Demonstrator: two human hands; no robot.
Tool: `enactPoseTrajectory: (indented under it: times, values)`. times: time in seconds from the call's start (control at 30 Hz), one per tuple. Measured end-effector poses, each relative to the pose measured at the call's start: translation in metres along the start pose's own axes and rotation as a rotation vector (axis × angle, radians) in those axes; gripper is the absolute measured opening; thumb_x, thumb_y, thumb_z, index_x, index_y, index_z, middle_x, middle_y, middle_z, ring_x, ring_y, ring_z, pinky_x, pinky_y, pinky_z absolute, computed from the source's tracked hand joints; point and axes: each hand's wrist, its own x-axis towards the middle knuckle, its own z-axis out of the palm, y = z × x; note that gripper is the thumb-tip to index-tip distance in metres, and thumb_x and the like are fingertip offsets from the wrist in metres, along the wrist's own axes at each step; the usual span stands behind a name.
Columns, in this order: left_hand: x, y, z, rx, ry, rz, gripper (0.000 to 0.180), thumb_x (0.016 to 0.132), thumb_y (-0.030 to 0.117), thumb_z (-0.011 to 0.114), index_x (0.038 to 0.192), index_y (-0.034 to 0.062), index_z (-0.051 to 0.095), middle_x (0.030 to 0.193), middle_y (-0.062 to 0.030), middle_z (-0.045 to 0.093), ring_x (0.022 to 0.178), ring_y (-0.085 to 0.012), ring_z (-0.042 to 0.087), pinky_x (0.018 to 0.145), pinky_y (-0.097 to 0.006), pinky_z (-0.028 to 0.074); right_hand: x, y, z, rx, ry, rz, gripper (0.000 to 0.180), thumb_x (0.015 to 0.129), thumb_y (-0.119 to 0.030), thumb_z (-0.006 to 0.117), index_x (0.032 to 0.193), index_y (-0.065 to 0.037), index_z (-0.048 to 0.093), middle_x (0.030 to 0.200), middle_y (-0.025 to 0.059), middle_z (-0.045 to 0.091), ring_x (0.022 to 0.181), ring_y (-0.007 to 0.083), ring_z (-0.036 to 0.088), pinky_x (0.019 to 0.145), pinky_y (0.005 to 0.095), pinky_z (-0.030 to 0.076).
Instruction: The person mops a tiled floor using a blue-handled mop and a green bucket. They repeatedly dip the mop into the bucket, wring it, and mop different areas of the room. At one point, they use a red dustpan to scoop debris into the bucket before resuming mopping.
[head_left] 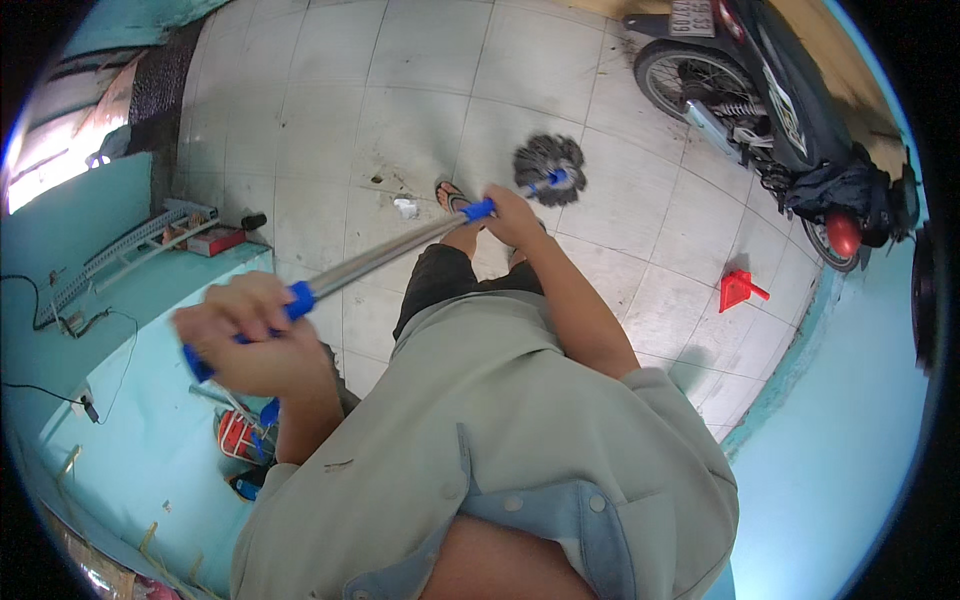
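A mop with a silver pole and blue grips (385,257) slants across in front of my body. My left hand (250,330), a little blurred, is closed round the blue grip at its upper end. Farther down, my right hand (512,216) wraps the pole just by a blue collar. Beyond that hand the grey shaggy mop head (545,165) rests on the pale tiled floor (420,130), slightly smeared by motion. Close to my sandalled foot lies a crumpled white scrap (405,208), with dark specks of dirt around it.
A dark motorbike (790,110) stands at the far right, with a red dustpan (738,289) on the floor nearer me. On the left, a teal ledge (110,330) bears a white metal rack (130,255), a red box (215,240) and cables. Teal walls close both sides.
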Motion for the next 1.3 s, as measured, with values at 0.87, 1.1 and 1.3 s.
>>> enactPoseTrajectory:
  times: [0.87, 1.1, 1.3]
  values:
    - [0.042, -0.160, 0.056, -0.447, -1.175, -0.617, 0.025, 0.082, 0.015, 0.066, 0.068, -0.0017, 0.054, 0.071, -0.0085, 0.053, 0.076, -0.0237, 0.052, 0.097, -0.050, 0.044, -0.020, 0.217, -0.119, -0.422, 0.294, 0.200, 0.030, 0.088, -0.021, 0.082, 0.095, -0.006, 0.057, 0.085, 0.0188, 0.061, 0.081, 0.0412, 0.061, 0.074, 0.0504, 0.049]
    - [0.158, -0.161, 0.009, -0.362, -1.022, -0.489, 0.018, 0.077, 0.007, 0.068, 0.068, -0.0026, 0.055, 0.070, -0.0101, 0.056, 0.071, -0.0264, 0.055, 0.094, -0.050, 0.047, 0.174, 0.167, -0.093, -0.481, 0.249, 0.013, 0.027, 0.089, -0.021, 0.081, 0.096, -0.006, 0.060, 0.085, 0.0188, 0.063, 0.080, 0.0398, 0.064, 0.073, 0.0495, 0.051]
    - [0.248, -0.095, -0.031, -0.117, -1.001, -0.378, 0.021, 0.066, 0.012, 0.068, 0.057, 0.0006, 0.052, 0.060, -0.0081, 0.052, 0.060, -0.0261, 0.054, 0.087, -0.050, 0.050, 0.296, 0.049, -0.003, -0.278, 0.285, -0.088, 0.029, 0.089, -0.019, 0.080, 0.098, -0.003, 0.058, 0.086, 0.0207, 0.062, 0.078, 0.0405, 0.062, 0.070, 0.0487, 0.049]
